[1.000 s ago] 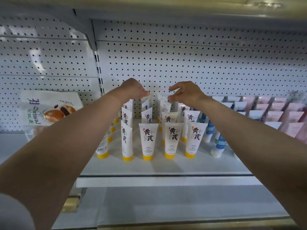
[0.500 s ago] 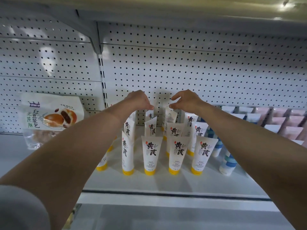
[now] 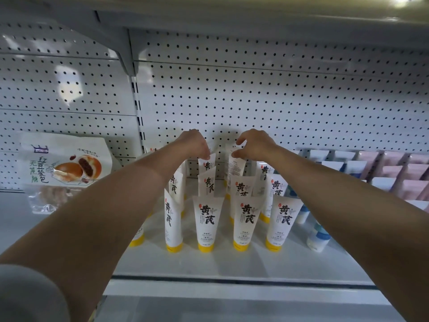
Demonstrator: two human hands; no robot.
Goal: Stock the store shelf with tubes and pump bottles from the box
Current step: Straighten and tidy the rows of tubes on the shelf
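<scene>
Both hands deep on the shelf [image 3: 209, 266], setting back-row tubes.

Left hand [image 3: 193, 144] pinches the crimped top of a rear tube [image 3: 207, 164]; right hand [image 3: 254, 145] pinches its neighbour [image 3: 236, 167]. Both tubes stand upright, cap down, directly beneath my grips. Fingertips are hidden behind knuckles; the box is out of view.

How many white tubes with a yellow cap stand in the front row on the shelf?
5. From the left: hidden tube, mostly behind the left forearm; sideways tube; third tube; fourth tube; fifth tube. More rows stand behind.
</scene>
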